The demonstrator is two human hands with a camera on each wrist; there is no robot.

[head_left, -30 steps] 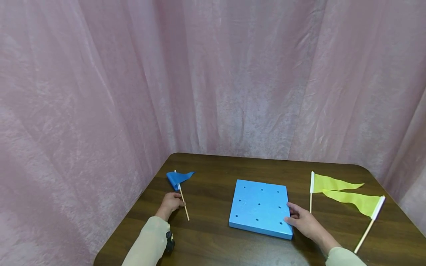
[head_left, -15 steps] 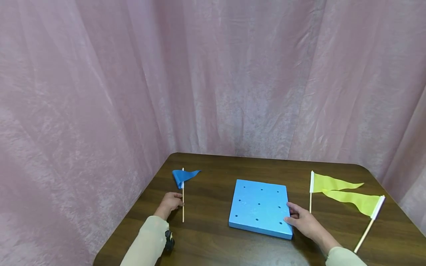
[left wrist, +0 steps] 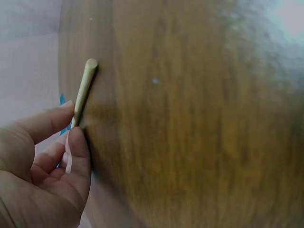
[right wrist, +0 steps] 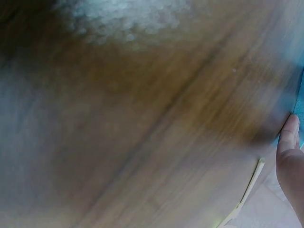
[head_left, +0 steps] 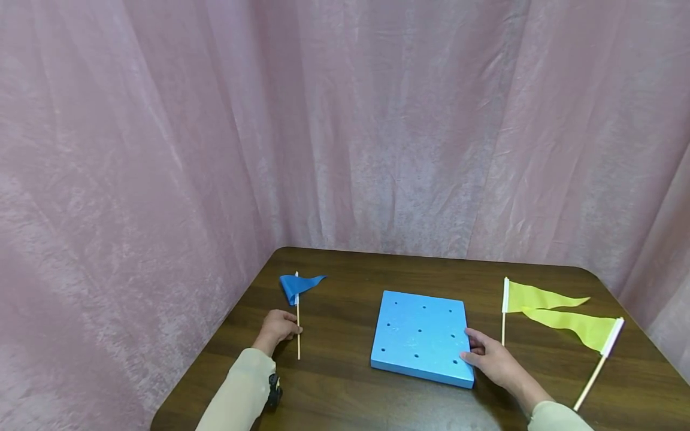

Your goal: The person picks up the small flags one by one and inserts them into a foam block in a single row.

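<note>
A small blue pennant flag (head_left: 299, 285) on a thin wooden stick stands near the left side of the table. My left hand (head_left: 277, 329) pinches its stick low down between thumb and fingertips. In the left wrist view, the stick's bare end (left wrist: 89, 71) sticks out past the fingers, close to the tabletop. A light blue square board (head_left: 417, 338) with rows of small holes lies mid-table. My right hand (head_left: 495, 358) rests against its right edge, thumb and fingers spread apart along it. The right wrist view shows only part of that hand (right wrist: 289, 161) at the board's edge.
Two yellow pennant flags, a far one (head_left: 539, 296) and a near one (head_left: 584, 328), lie on the right, their cloths overlapping. The dark wooden table (head_left: 345, 269) has rounded far corners. Pink curtains (head_left: 377, 149) hang behind and beside it.
The blue flag's stick has swung from a slant to nearly straight, its cloth shifting slightly right, in my left hand's pinch. My right hand and the board stay still.
</note>
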